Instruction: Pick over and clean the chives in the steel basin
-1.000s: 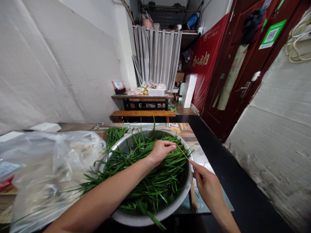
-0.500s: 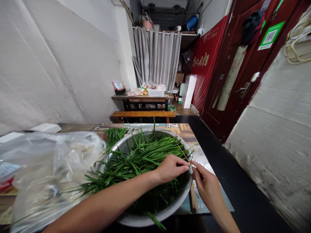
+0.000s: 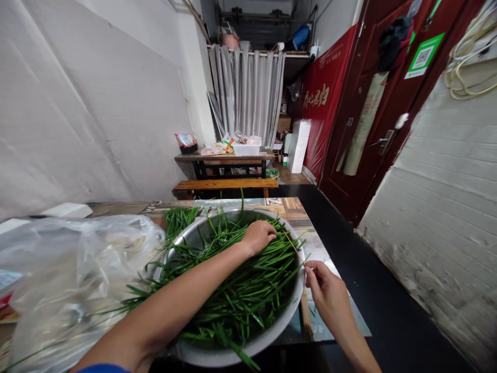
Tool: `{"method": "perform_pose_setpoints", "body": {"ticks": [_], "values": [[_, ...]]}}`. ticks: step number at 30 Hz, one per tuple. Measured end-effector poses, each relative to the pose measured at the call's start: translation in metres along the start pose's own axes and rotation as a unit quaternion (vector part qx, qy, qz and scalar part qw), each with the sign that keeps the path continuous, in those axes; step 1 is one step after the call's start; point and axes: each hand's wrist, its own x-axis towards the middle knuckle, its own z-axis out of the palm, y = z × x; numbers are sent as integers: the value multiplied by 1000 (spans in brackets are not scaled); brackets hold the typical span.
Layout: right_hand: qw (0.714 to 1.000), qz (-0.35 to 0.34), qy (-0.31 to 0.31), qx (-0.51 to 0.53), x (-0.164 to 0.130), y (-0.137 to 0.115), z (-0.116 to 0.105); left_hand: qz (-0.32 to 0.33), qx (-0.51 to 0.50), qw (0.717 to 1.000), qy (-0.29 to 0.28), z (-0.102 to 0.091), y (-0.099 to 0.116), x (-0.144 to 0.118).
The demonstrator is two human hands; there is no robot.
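A large metal basin (image 3: 274,331) stands on the table in front of me, heaped with long green chive leaves (image 3: 236,290). My left hand (image 3: 258,235) reaches across the basin and rests on the chives near the far right side, fingers curled down into the leaves. My right hand (image 3: 326,290) sits just outside the basin's right rim and pinches the end of a thin bamboo skewer (image 3: 293,246), which points up and left over the chives.
A crumpled clear plastic bag (image 3: 77,274) lies left of the basin. More skewers (image 3: 306,318) lie by the basin's right rim near the table edge. Beyond are a wooden bench (image 3: 227,184), a cluttered table (image 3: 221,155), and a red door (image 3: 373,119) on the right.
My left hand, which had come beside the right hand at the skewer, has moved back up onto the chives. The right hand has stayed at the rim with the skewer.
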Motion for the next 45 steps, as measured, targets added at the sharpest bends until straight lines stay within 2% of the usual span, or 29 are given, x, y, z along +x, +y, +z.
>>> {"method": "perform_pose_setpoints", "body": {"ticks": [4, 8, 11, 15, 20, 33, 45], "values": [[1000, -8, 0, -15, 3, -1, -2, -64, -152, 986, 9, -3, 9, -4], [1000, -5, -3, -20, 4, -2, -1, -137, -346, 928, -8, -10, 25, -12], [1000, 6, -5, -18, 3, -3, 1, -176, -404, 898, 4, -16, 35, -16], [1000, 13, -6, -17, 2, -3, 1, -202, -431, 879, 14, -19, 41, -19], [1000, 9, -7, -10, 3, -2, 2, -207, -457, 864, 32, -13, 38, -18], [1000, 22, -14, -17, 1, 2, 3, -223, -464, 855, 58, -15, 45, -21], [1000, 11, -4, -15, 1, 3, 4, -220, -480, 847, 62, -11, 42, -20]]}}
